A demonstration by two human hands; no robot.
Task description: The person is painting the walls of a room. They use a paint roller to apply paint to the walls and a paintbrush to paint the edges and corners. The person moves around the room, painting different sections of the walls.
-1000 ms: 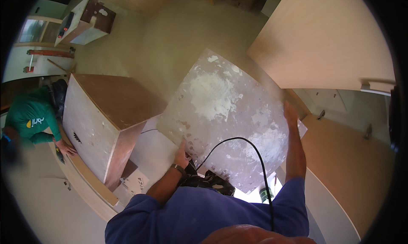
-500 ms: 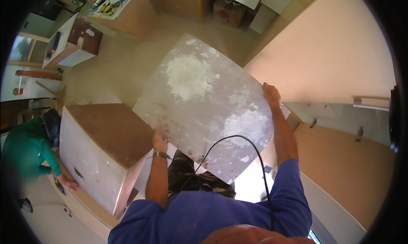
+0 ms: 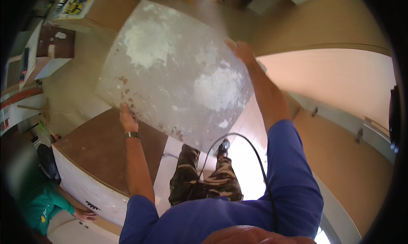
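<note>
A flat, roughly square grey board (image 3: 182, 80), blotched with white, chalky patches and brown specks, is held up in front of me, tilted. My left hand (image 3: 128, 118) is closed on its near left edge, above a brown-topped cabinet (image 3: 97, 146). Gripping the far right edge is my right hand (image 3: 241, 50), slightly blurred, with the arm stretched forward. What lies under the board is hidden. A black cable (image 3: 257, 152) loops up in front of my chest.
At lower left, a person in green (image 3: 49, 208) rests a hand near the cabinet. A pale panel (image 3: 335, 74) and a wooden cabinet interior with hinges (image 3: 340, 146) stand at right. Far left are a smaller box (image 3: 55, 44) and a tool-covered worktop (image 3: 78, 4).
The board has moved forward and to the left in both hands. My legs and one shoe now show more below it. The person in green has shifted lower in the view.
</note>
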